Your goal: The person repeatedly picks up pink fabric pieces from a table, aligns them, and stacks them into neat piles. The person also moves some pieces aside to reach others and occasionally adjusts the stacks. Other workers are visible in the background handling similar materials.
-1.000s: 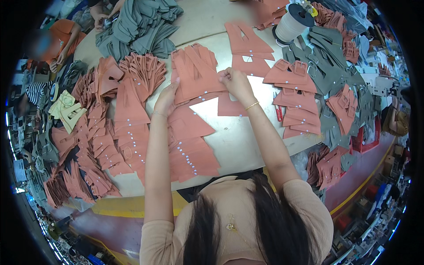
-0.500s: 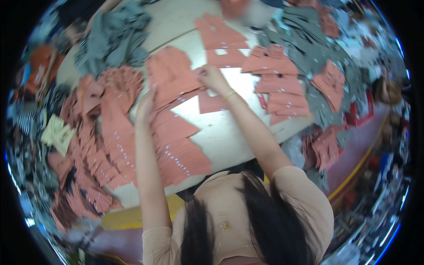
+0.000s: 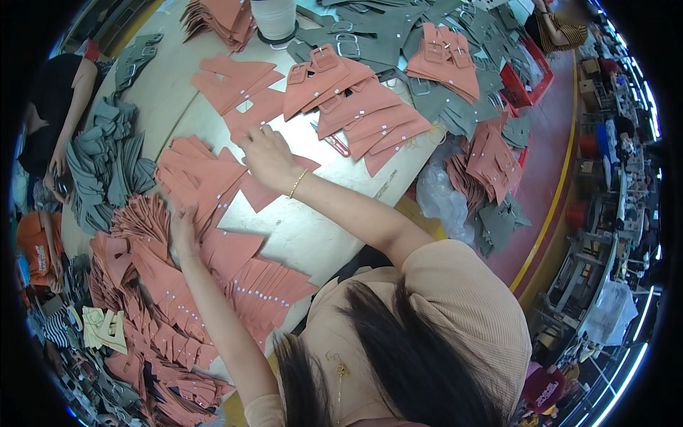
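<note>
My left hand (image 3: 183, 231) lies against the lower left edge of a stack of coral fabric pieces (image 3: 192, 171), its fingers stretched along the edge. My right hand (image 3: 269, 158) hovers at the right side of that stack, over a smaller coral piece (image 3: 267, 191). Its fingers are bent but apart, and nothing shows in them. Just beyond the fingertips lie coral pieces with a cut-out (image 3: 252, 112). Under my left forearm, overlapping coral pieces with small white tags (image 3: 267, 288) spread in a fan.
Coral pieces with covered buckles (image 3: 331, 71) lie right of centre, beside red-handled snips (image 3: 338, 144). Grey-green pieces with buckles (image 3: 377, 43) and a white thread cone (image 3: 274, 20) stand farther back. A red crate (image 3: 526, 78) is at the right. Another person's arm (image 3: 71, 128) shows at left.
The view has turned, so the table appears shifted left and tilted. My right hand has come away from the stack's corner it was pinching; my left hand remains at the stack's left edge.
</note>
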### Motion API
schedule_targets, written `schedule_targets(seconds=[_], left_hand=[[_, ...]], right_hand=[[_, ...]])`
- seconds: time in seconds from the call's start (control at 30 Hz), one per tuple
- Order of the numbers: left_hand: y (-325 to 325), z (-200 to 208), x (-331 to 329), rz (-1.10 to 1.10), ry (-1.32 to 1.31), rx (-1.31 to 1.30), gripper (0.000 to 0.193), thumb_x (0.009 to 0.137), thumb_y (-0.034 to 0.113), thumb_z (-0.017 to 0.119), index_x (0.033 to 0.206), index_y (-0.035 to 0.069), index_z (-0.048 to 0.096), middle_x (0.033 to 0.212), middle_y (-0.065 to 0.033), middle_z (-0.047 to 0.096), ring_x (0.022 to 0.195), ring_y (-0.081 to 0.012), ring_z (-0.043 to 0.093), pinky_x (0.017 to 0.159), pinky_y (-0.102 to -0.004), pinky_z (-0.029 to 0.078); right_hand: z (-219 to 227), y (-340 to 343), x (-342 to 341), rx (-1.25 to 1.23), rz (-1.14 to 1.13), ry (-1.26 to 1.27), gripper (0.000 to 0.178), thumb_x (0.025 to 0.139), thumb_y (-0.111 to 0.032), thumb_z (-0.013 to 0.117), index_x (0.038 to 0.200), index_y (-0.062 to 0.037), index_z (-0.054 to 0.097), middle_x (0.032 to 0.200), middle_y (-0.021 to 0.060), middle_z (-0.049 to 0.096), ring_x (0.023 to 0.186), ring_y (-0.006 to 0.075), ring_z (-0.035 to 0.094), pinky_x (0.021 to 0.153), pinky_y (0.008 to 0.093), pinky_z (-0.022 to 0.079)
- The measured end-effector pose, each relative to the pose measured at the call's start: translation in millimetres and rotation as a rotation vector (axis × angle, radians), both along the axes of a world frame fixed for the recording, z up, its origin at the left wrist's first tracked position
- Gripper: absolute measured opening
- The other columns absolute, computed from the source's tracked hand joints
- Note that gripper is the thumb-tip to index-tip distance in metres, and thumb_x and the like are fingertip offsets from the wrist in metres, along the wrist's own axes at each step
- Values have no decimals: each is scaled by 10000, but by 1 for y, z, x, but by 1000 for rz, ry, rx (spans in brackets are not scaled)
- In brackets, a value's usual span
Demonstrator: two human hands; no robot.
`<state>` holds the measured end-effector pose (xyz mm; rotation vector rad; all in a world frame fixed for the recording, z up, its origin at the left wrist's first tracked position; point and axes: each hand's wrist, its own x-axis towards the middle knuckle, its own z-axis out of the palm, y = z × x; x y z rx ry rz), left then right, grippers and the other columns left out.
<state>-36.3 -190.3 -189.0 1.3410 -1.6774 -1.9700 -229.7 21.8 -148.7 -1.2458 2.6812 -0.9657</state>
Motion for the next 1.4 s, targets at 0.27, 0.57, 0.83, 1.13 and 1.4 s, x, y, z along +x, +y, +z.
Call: schedule_targets(seconds=[0.27,0.57,0.83,1.13,1.4], left_hand=[[0,2,-1,36,-41,47,149,858,113,649,967,17,617,906,-29,620,831,-133,562,774,-265,450],[2,5,-2,14,-20,-10,162,854,93,652,992,10,630,934,-46,640,880,-136,578,818,-267,460],[3,3,-2,11,23,-3,209,855,57,636,1046,-26,620,1013,-84,665,900,-167,614,840,-270,465],[14,13,-6,48,-63,-61,188,848,77,660,1007,-11,614,956,-66,658,855,-138,604,791,-263,471],[10,1,-5,47,-58,-134,208,804,97,687,960,-32,635,899,-72,659,780,-150,598,732,-278,473]], right_hand=[[-2,49,-11,230,-56,42,334,750,-186,705,1037,-35,628,1227,175,496,1245,387,390,1010,560,318],[-1,76,-8,308,-29,-81,418,764,-237,722,1113,-50,589,1272,188,455,1295,436,338,1039,610,277],[-3,84,1,393,6,7,450,789,-235,698,1177,-69,543,1362,197,422,1320,428,331,1054,601,275],[11,94,-23,102,-82,95,267,790,-210,685,1026,-87,660,1167,122,568,1055,311,531,894,485,427],[38,126,-138,131,-544,342,445,766,-318,740,1123,-105,582,1081,139,561,1021,343,548,832,476,464]])
